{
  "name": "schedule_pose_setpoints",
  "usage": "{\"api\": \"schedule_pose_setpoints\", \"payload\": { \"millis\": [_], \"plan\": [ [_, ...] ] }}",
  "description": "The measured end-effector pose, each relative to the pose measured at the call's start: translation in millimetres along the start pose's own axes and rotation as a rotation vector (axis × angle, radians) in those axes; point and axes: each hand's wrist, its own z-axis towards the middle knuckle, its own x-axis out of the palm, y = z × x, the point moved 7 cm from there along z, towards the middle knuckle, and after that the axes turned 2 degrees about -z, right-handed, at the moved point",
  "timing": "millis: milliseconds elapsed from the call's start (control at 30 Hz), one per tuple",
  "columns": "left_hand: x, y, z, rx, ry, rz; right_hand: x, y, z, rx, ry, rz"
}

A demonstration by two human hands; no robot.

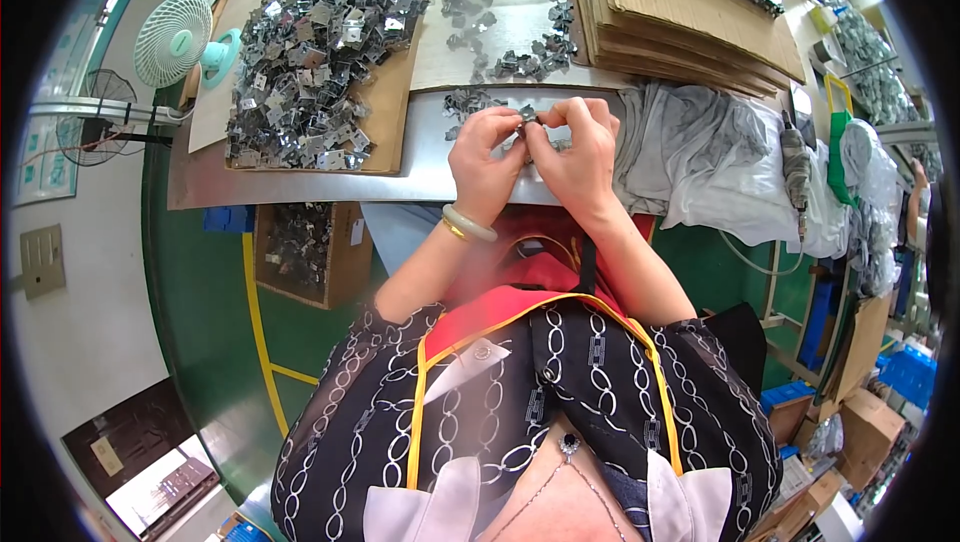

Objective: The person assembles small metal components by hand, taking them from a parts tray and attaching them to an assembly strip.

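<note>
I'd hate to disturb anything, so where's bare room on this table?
Bare silvery metal tabletop shows between the brown cardboard tray of shiny metal parts and the left hand. Crowded: the tray and heaped grey cloth beside the right hand.

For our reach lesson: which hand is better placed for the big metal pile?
Probably the left hand: it is nearer the metal pile than the right hand, though both hold a small part.

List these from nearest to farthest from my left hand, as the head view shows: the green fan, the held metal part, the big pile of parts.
1. Metal part: at the fingers of the left hand.
2. Pile: left of the hand.
3. Green fan: farther left, past the pile.
</note>
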Motion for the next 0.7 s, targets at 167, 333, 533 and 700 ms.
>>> {"api": "schedule_pose_setpoints", "payload": {
  "millis": [167,333,533,700],
  "plan": [
    [-1,-3,0,0.068,0.006,0.114,-1,2,-1,-0.012,-0.039,-0.026],
    [-1,-5,-1,0.111,0.013,0.151,2,-1,2,-0.023,0.052,-0.023],
    [-1,-16,-5,0.221,0.033,0.285,6,1,1,-0.112,0.147,-0.016],
    [-6,-16,-12,0.31,0.117,0.223,2,-2,-2,0.008,0.188,-0.024]
  ]
}}
